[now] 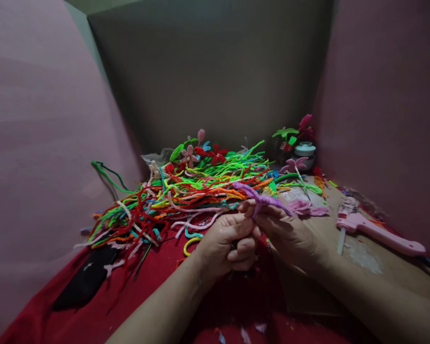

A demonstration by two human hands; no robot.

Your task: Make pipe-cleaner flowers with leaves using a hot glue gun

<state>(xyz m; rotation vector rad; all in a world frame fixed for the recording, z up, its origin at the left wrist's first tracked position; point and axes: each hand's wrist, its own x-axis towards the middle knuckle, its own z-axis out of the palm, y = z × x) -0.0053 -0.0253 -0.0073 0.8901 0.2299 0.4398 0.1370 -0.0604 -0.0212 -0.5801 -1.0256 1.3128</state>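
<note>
Head view: both forearms come in from the bottom edge, wrists close, hands meeting mid-frame. Right hand pinches purple fuzzy flower at fingertips; left hand curled closed at flower's base, can't tell what's inside. Pipe-cleaner pile sprawls just behind. Pink glue gun on cardboard, beyond right forearm. Left hand partly blocks yellow ring. Black flat item on red cloth, left.

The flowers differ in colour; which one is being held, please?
The purple flower, held between the left hand and right hand; neither touches the other flowers.
</note>
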